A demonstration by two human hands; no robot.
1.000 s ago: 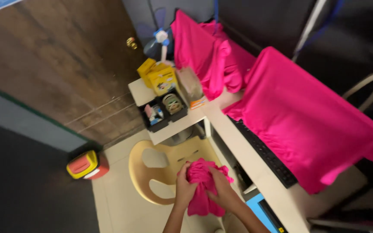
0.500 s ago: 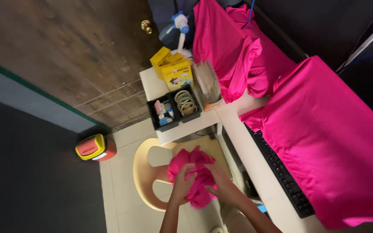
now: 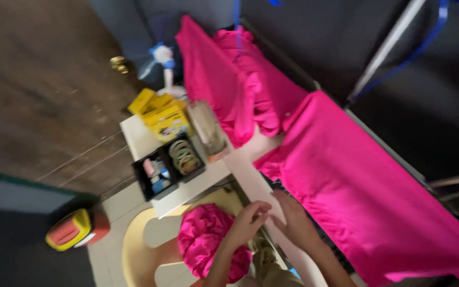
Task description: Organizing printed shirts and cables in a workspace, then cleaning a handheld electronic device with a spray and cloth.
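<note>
The left hand (image 3: 248, 220) sits with fingers loosely curled and part open, its fingertips at the edge of the white bench (image 3: 243, 172), its wrist lying over the bunched pink cloth (image 3: 208, 242); it closes on nothing that can be seen; the right hand (image 3: 293, 220) lies flat and open, palm down, on the bench edge just beside the large pink sheet (image 3: 367, 196), also gripping nothing. The bunched cloth rests on the seat of the cream plastic chair (image 3: 144, 250), below the bench. To handle that bundle well, I judge it best to pinch a hem rather than the middle, so it opens instead of dragging; a black organiser tray (image 3: 168, 165) and yellow boxes (image 3: 160, 114) stand further up the bench.
</note>
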